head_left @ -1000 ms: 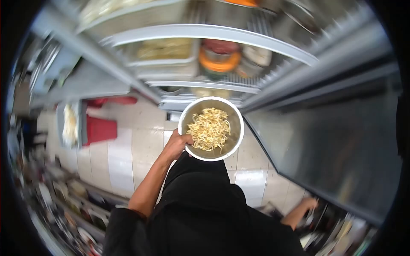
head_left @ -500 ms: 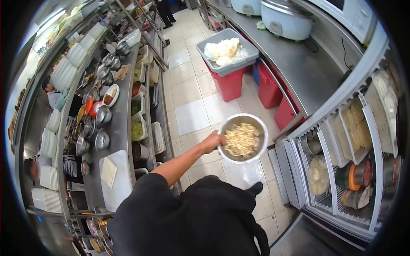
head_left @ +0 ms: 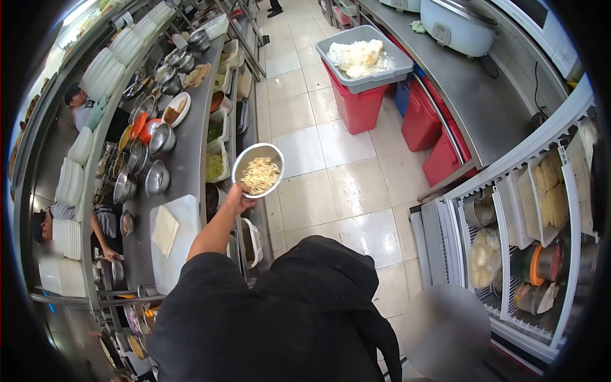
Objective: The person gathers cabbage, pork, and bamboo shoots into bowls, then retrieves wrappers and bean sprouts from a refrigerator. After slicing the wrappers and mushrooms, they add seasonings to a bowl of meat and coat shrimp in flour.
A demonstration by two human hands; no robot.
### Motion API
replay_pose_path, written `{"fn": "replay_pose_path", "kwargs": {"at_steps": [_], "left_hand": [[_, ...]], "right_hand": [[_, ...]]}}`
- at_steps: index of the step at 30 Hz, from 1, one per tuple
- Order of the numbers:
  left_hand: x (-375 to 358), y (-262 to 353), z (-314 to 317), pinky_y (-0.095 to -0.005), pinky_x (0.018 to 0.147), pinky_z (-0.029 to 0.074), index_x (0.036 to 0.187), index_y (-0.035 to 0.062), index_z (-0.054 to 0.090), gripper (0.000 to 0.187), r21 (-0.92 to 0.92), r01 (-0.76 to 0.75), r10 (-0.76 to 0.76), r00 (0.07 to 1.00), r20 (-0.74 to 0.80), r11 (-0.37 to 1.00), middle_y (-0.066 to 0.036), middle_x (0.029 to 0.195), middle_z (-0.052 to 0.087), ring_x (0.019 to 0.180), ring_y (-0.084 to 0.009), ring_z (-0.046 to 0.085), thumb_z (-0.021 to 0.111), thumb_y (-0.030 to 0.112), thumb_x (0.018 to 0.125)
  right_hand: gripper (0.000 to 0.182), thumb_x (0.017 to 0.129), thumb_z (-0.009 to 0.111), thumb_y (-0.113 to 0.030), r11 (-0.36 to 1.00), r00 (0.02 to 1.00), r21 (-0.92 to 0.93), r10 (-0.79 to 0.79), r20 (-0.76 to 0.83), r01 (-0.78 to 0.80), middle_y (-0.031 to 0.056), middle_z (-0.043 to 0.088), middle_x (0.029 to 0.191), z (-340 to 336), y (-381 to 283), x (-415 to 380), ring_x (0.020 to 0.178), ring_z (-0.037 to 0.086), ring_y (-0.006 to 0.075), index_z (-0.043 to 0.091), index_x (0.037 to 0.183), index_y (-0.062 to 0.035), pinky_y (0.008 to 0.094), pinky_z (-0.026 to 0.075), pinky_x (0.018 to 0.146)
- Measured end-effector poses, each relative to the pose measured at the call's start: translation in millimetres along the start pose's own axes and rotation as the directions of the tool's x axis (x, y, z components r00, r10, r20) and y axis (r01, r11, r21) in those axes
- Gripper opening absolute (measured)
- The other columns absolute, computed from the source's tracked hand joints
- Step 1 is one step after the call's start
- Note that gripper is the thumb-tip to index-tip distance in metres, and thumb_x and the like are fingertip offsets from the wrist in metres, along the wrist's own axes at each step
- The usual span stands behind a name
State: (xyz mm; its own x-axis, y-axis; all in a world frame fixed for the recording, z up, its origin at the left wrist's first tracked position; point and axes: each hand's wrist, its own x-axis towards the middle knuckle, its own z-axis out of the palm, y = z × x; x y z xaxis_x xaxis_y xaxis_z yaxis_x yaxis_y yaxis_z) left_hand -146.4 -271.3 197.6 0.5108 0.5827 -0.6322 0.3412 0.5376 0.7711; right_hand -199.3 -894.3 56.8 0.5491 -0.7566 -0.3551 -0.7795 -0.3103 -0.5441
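My left hand grips the rim of a round metal bowl, with the arm stretched out to the front. Pale, stringy food that looks like bean sprouts lies inside the bowl. The bowl hangs over the edge of the left-hand counter's lower shelves, close to a tub of shredded green vegetable. My right hand does not show; only the black clothing on that side appears.
A white cutting board and several metal bowls stand on the left counter. A grey tub of rice rests on a red bin. The fridge is open at right. Two people work beyond the left counter.
My left hand has carried the bowl leftward, from over the floor aisle to beside the left counter. The view has turned slightly. A blurred round shape now appears at lower right.
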Motion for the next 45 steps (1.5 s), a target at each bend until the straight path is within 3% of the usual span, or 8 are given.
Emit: {"fn": "replay_pose_path", "kwargs": {"at_steps": [9,19,23,27,33,39,43,45], "left_hand": [[-47,-2,-49,-0.032,0.054,0.048,0.102,-0.0047,0.054,0.039,-0.194,-0.152,0.154,0.988,-0.004,0.969,-0.015,0.075,0.063,0.059,-0.0222,0.061,0.044,0.015,0.07],[-63,32,-145,-0.0323,0.053,0.046,0.102,-0.0063,0.052,0.032,-0.373,-0.388,0.199,0.869,-0.453,0.843,-0.016,0.081,0.063,0.065,-0.0221,0.062,0.043,0.014,0.079],[-21,46,-184,-0.0305,0.049,0.049,0.101,-0.0082,0.051,0.03,-0.47,-0.449,0.167,0.834,-0.526,0.76,-0.018,0.082,0.064,0.063,-0.0235,0.065,0.047,0.007,0.077],[0,51,-203,-0.033,0.049,0.051,0.105,-0.0107,0.049,0.031,-0.542,-0.441,0.165,0.86,-0.482,0.716,-0.02,0.082,0.063,0.063,-0.0261,0.065,0.048,0.011,0.083],[-70,56,-204,-0.0322,0.056,0.051,0.11,-0.0072,0.048,0.04,-0.616,-0.282,0.032,0.923,-0.384,0.736,-0.018,0.086,0.062,0.068,-0.0237,0.064,0.052,0.026,0.088],[-152,-20,-214,-0.0313,0.059,0.05,0.093,-0.0011,0.062,0.025,0.126,-0.33,0.277,0.465,-0.841,0.936,-0.014,0.078,0.065,0.067,-0.0252,0.064,0.062,0.019,0.079],[-220,-49,-220,-0.0417,0.079,0.044,0.097,0.0005,0.061,0.03,0.371,0.301,0.406,-0.062,-0.912,0.878,-0.019,0.096,0.059,0.09,-0.0367,0.055,0.064,0.018,0.073],[-258,-60,-217,-0.0468,0.085,0.038,0.102,0.0017,0.058,0.038,0.108,0.595,0.318,-0.26,-0.912,0.796,-0.022,0.109,0.05,0.1,-0.0391,0.046,0.065,0.021,0.071]], "right_hand": [[0.037,0.087,0.05,-0.031,0.994,0.993,-0.03,-0.099,0.068,0.101,0.009,0.054,0.121,13,-20,25,0.105,0.053,0.0226,0.052,0.116,-0.0089,0.0395,0.039,0.087],[0.039,0.088,0.05,-0.029,0.897,0.868,-0.17,-0.323,0.378,0.408,0.0104,0.052,0.123,81,-74,19,0.109,0.051,0.0234,0.048,0.12,-0.0068,0.0389,0.037,0.093],[0.041,0.088,0.05,-0.028,0.569,0.386,0.117,-0.68,0.623,0.814,0.0109,0.051,0.124,216,-123,49,0.111,0.05,0.0238,0.047,0.122,-0.0059,0.0387,0.037,0.096],[0.036,0.085,0.057,-0.023,0.81,0.342,0.466,-0.577,0.741,0.357,0.0078,0.056,0.109,206,-363,-215,0.095,0.054,0.0181,0.05,0.117,-0.0082,0.0344,0.044,0.079],[0.036,0.081,0.064,-0.012,0.537,-0.335,0.633,-0.552,0.764,0.558,0.0057,0.057,0.108,255,-393,-462,0.095,0.056,0.0181,0.053,0.115,-0.0045,0.0306,0.048,0.074],[0.04,0.072,0.067,-0.006,-0.17,-0.934,0.954,-0.305,0.186,0.246,0.0101,0.059,0.105,254,-368,-650,0.102,0.053,0.0283,0.056,0.111,-0.005,0.038,0.043,0.085],[0.064,0.066,0.075,-0.027,-0.301,-0.992,0.952,0.099,0.082,0.048,0.0167,0.049,0.117,253,-331,-742,0.113,0.042,0.0328,0.048,0.121,-0.0069,0.0425,0.035,0.094],[0.074,0.063,0.077,-0.036,-0.317,-0.966,0.947,0.255,0.03,-0.055,0.0169,0.045,0.121,260,-288,-772,0.117,0.038,0.0336,0.045,0.124,-0.0079,0.0446,0.033,0.095]]}}
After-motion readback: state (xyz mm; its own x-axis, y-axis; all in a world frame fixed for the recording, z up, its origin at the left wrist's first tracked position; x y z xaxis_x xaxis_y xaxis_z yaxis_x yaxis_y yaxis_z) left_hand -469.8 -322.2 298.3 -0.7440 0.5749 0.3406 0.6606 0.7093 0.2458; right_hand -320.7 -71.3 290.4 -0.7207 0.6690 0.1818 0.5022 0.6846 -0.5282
